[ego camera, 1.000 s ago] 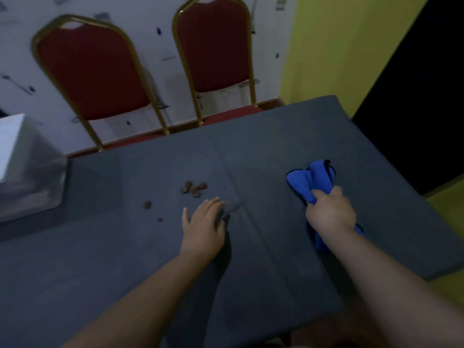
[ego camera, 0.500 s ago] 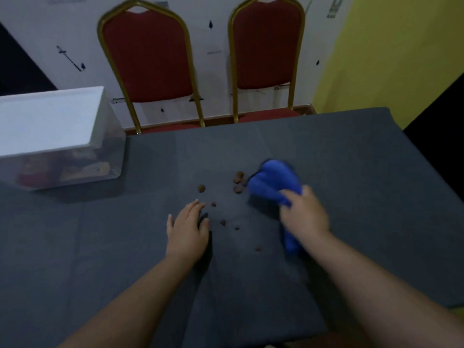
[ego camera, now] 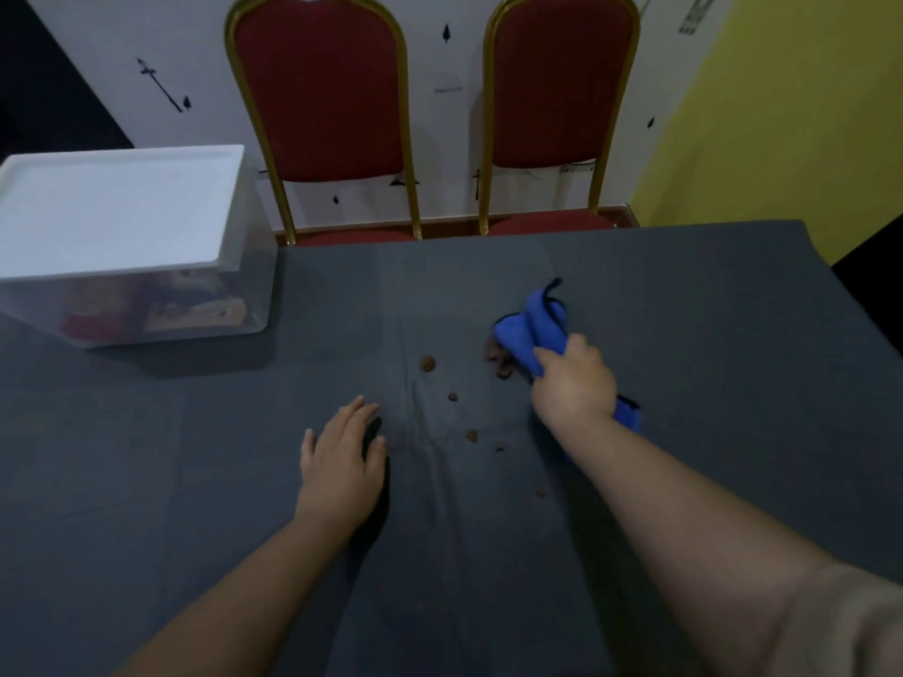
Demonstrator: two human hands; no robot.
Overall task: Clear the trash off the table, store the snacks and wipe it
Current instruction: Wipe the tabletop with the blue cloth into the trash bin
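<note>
My right hand (ego camera: pixel 574 383) grips a bunched blue cloth (ego camera: pixel 532 324) and presses it on the dark grey tablecloth (ego camera: pixel 195 481), right of centre. Several small brown crumbs (ego camera: pixel 428 363) lie scattered on the cloth between my hands, and a few sit against the blue cloth's left edge. My left hand (ego camera: pixel 342 461) rests flat, palm down, fingers together, just left of the crumbs and holds nothing. A clear storage box with a white lid (ego camera: pixel 122 207) stands at the far left, with snack packs dimly visible inside.
Two red chairs with gold frames (ego camera: pixel 322 105) stand behind the table's far edge against a white wall. The table's right edge (ego camera: pixel 840 305) runs near a yellow wall. A fold in the tablecloth runs down the middle.
The view has swung left, bringing the box into sight. My right hand swept the blue cloth leftward to the crumbs, which have spread out more. My left hand stayed flat.
</note>
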